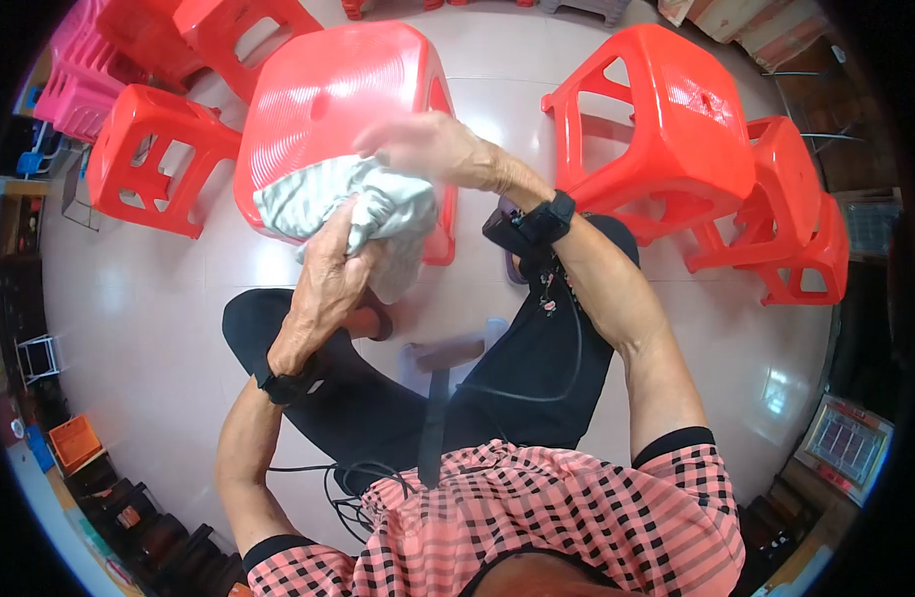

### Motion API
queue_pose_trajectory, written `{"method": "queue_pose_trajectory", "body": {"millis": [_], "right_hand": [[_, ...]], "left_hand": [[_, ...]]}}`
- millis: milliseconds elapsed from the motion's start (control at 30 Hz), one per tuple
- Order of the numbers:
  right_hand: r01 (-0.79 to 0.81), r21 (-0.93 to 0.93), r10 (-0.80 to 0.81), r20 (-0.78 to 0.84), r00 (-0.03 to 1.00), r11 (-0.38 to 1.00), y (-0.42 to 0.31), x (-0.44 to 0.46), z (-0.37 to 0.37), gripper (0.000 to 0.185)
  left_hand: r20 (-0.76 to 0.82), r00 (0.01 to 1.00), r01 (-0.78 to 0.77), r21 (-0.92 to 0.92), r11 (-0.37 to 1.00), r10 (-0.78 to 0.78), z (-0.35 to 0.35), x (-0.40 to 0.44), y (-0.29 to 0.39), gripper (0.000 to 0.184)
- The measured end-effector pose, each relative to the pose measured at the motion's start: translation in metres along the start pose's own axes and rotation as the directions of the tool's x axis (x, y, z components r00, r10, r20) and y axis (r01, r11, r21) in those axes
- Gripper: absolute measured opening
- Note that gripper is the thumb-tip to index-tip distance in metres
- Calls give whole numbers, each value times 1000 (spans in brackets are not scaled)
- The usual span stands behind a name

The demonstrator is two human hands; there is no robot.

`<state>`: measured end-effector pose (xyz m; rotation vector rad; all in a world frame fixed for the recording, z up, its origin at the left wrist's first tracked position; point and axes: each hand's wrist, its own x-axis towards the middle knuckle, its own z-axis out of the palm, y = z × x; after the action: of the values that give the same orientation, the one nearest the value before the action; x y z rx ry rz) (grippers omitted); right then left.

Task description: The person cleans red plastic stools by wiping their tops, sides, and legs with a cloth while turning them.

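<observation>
My left hand [330,284] is closed on a pale striped cloth [313,194], bunched at my fingers and partly spread over the near edge of a red plastic stool [328,75]. Some of the cloth hangs down past the stool's edge. Just above the cloth and the seat is my right hand [427,147], blurred by motion, its fingers stretched out to the left. Whether it touches the cloth I cannot tell.
Another red stool [666,119] stands to the right, with more red stools [776,199] behind it. On the left are a small red stool [159,149] and stacked pink stools [79,80]. A black cable [537,396] runs across my lap.
</observation>
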<state>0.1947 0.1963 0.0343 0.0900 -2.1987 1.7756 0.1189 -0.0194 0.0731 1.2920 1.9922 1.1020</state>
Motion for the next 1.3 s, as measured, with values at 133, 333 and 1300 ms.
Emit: {"method": "queue_pose_trajectory", "body": {"millis": [133, 333, 1300], "right_hand": [[41, 178, -49, 42, 998, 983, -22, -6, 8, 54], [-113, 37, 109, 89, 990, 993, -25, -14, 26, 74], [-382, -836, -47, -433, 900, 394, 60, 121, -50, 60]], "left_hand": [[-102, 993, 23, -303, 953, -57, 0, 6, 11, 41], [-196, 967, 82, -368, 926, -164, 0, 27, 28, 42], [-334, 912, 118, 771, 626, 239, -16, 55, -87, 49]]}}
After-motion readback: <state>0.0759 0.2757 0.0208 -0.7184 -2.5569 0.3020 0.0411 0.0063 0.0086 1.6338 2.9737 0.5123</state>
